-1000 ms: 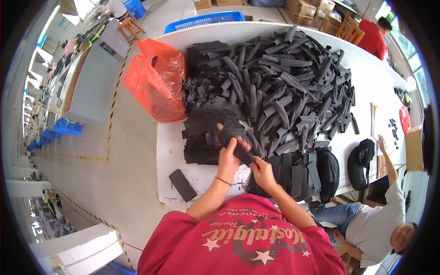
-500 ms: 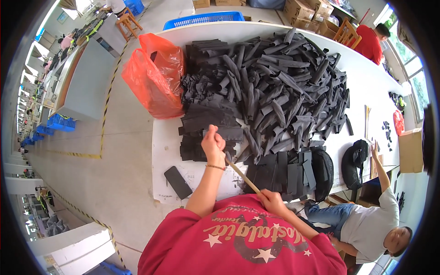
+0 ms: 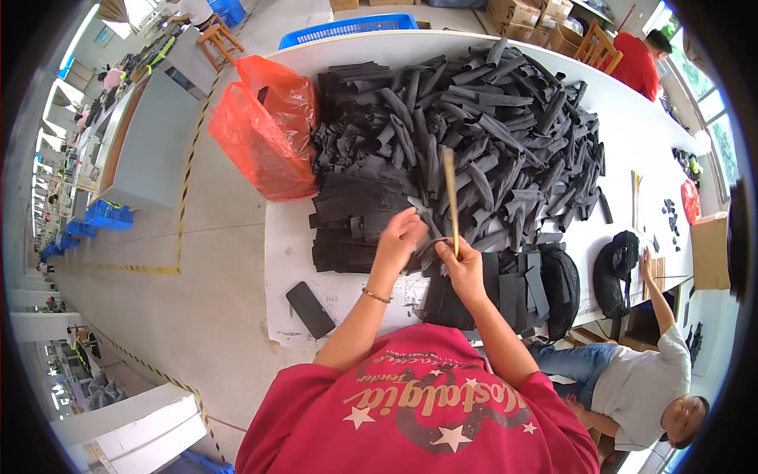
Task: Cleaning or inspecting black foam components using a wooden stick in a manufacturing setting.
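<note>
My right hand (image 3: 464,271) is closed around a thin yellowish stick (image 3: 452,197), whose long end points away over the dark fabric tubes. A small dark piece of fabric (image 3: 429,251) shows at the right fingertips, partly hidden. My left hand (image 3: 401,238) is just left of it, fingers partly stretched out and slightly blurred, with nothing visible in them. Beyond both hands a large heap of black fabric tubes (image 3: 505,134) covers the table. Flat stacks of black fabric pieces (image 3: 355,207) lie at its near left, and more black pieces (image 3: 466,296) lie close to my right forearm.
A red plastic bag (image 3: 268,134) stands at the table's left edge. A black phone (image 3: 309,310) lies near the front left corner of the white table (image 3: 280,261). Rounded black items (image 3: 557,292) are at the right, where a co-worker in a light shirt (image 3: 643,387) reaches onto the table.
The stick has swung from pointing toward my body to pointing away over the heap. My right hand has moved forward from my chest; my left hand has shifted right and loosened from its closed grip.
</note>
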